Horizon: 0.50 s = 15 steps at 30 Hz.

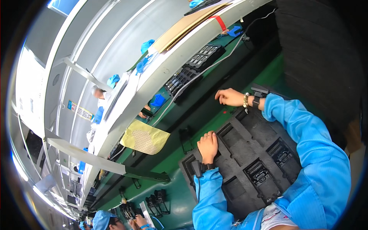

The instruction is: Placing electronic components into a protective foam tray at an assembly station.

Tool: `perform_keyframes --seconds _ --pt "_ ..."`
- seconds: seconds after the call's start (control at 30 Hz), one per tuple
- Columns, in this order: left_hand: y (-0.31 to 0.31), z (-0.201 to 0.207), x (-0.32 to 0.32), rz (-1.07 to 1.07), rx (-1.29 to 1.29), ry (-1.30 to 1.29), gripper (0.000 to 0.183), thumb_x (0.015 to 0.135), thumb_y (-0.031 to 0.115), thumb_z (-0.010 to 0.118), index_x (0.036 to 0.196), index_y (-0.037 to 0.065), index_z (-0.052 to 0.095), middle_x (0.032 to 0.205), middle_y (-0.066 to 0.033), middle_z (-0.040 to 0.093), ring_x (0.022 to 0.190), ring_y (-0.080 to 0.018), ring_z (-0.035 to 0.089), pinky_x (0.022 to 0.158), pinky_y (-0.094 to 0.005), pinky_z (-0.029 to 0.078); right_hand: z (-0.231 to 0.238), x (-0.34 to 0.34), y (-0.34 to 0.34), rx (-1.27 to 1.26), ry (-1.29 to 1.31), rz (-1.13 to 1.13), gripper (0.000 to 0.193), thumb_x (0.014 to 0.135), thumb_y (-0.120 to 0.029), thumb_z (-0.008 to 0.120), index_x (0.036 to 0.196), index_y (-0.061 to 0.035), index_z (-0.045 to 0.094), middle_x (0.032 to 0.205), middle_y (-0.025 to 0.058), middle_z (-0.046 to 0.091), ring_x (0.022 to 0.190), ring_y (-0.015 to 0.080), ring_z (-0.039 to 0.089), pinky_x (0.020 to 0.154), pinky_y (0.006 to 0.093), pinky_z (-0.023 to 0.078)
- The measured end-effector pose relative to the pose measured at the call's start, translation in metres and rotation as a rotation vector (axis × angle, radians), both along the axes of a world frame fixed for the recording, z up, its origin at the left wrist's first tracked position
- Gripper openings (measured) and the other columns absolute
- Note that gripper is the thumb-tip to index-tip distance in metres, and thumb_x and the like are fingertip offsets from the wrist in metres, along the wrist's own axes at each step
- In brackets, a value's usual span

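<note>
A black foam tray with moulded pockets lies tilted in front of me, close to my body. Dark rectangular parts with round details sit in two of its pockets; other pockets show bare bottoms. My left hand is at the tray's far left edge, its fingers curled down over the rim and their tips hidden. Beyond the far corner, my right hand hovers with fingers loosely stretched and nothing visible in them. Both wrists wear dark strapped devices, and a bead bracelet circles the right one.
A green workbench runs beneath a white shelf beam. Yellow perforated paper hangs from it, and a white cable crosses below. Filled black trays and a blue bin stand beyond. A co-worker sits lower left.
</note>
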<state>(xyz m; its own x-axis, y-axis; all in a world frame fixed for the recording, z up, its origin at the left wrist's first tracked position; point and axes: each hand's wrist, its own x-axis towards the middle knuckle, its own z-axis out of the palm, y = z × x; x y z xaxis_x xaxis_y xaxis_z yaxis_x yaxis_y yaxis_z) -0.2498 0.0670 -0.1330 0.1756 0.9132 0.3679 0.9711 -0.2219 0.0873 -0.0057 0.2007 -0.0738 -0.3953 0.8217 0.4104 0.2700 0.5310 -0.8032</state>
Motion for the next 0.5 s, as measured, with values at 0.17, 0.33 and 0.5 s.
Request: perform_keyframes --seconds 0.17,0.33,0.5 --pt "-0.002 0.0 -0.005 0.004 0.019 -0.028 0.031 0.099 0.032 0.04 0.107 0.012 0.063 0.1 -0.0086 0.067 0.094 -0.0301 0.062 0.08 -0.046 0.045 0.002 0.034 -0.102 0.31 -0.557 0.039 0.042 0.091 -0.025 0.058 0.129 -0.0087 0.054 0.122 0.0153 0.061 0.113 0.0317 0.058 0.09 0.0412 0.05" --pt "-0.007 -0.005 -0.003 -0.007 0.074 -0.027 0.031 0.099 0.032 0.043 0.106 0.01 0.064 0.098 -0.0094 0.067 0.093 -0.0302 0.062 0.082 -0.0447 0.044 -0.052 0.062 -0.14 0.675 -0.57 -0.056 0.052 0.091 -0.026 0.058 0.138 -0.0065 0.047 0.114 0.0165 0.061 0.108 0.0302 0.057 0.097 0.0415 0.044" --pt "-0.005 -0.005 -0.002 -0.005 0.085 -0.093 0.032 0.099 0.033 0.043 0.107 0.01 0.065 0.099 -0.0094 0.067 0.094 -0.0304 0.061 0.084 -0.0446 0.043 -0.067 0.065 -0.133 0.656 -0.629 -0.003 0.043 0.094 -0.025 0.055 0.131 -0.0032 0.054 0.078 0.0075 0.066 0.077 0.0249 0.062 0.083 0.0362 0.043"
